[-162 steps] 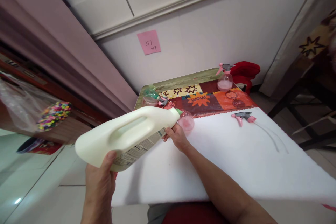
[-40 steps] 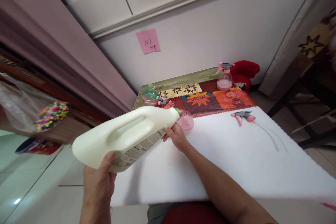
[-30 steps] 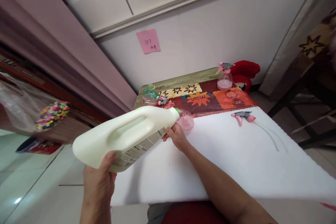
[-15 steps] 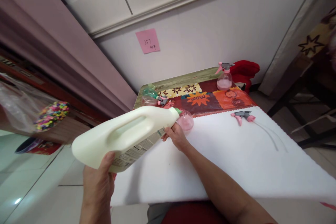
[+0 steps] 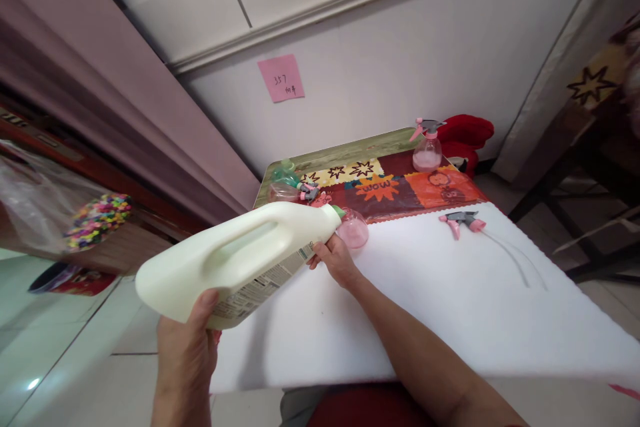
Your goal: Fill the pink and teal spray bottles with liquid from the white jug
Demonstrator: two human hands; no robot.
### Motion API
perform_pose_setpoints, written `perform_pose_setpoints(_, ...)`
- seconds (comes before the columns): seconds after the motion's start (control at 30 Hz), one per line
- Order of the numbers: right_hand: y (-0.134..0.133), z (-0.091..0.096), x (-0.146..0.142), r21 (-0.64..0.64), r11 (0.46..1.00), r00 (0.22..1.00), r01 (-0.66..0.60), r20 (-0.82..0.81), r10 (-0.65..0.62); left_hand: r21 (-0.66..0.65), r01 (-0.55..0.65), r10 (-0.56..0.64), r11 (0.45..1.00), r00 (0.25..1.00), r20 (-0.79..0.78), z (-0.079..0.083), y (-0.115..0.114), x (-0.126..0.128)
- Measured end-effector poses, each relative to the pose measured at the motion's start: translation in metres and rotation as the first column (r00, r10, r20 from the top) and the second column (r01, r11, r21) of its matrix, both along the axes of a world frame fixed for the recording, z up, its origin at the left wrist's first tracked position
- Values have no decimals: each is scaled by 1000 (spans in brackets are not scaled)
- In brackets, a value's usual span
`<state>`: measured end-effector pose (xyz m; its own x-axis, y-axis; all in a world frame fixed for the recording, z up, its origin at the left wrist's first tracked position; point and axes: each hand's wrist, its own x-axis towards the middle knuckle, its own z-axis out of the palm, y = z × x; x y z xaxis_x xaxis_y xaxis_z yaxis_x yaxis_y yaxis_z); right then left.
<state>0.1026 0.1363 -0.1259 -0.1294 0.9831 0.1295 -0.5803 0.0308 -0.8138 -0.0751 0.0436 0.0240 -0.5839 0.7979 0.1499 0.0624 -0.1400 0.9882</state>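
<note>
A large pale green jug (image 5: 240,253) with a moulded handle and a printed label lies tilted across my view, its green-rimmed mouth at the neck of a small pink spray bottle (image 5: 354,230). My left hand (image 5: 193,333) grips the jug's lower end from below. Close to the neck, my right hand (image 5: 333,257) closes round the jug's label side; some fingers are hidden behind it. The pink bottle stands on the white tabletop (image 5: 425,307) with its top off and pinkish liquid inside. To the right lies a grey and pink spray head (image 5: 463,221) with a thin clear tube.
At the back right stands another spray bottle (image 5: 427,150) holding pink liquid. A green bottle (image 5: 285,175) and a clear pinkish spray bottle (image 5: 287,193) lie at the back left. A patterned mat (image 5: 385,190) covers the far table; a pink note (image 5: 281,78) is on the wall.
Almost nothing differs: the jug stays tilted at the pink bottle, and both hands keep their places on it.
</note>
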Motion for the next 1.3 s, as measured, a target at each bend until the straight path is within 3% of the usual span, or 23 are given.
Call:
perform_pose_setpoints(0.93, 0, -1, -1, -11, 1000, 1000, 3, -2, -3, -27, -43, 42, 999, 999, -28, 6, -2, 3)
perform_pose_setpoints(1.3, 0, 0, 0, -16, 1000, 1000, -9, -3, 9, -19, -2, 1, 1000, 1000, -23, 1, -1, 0)
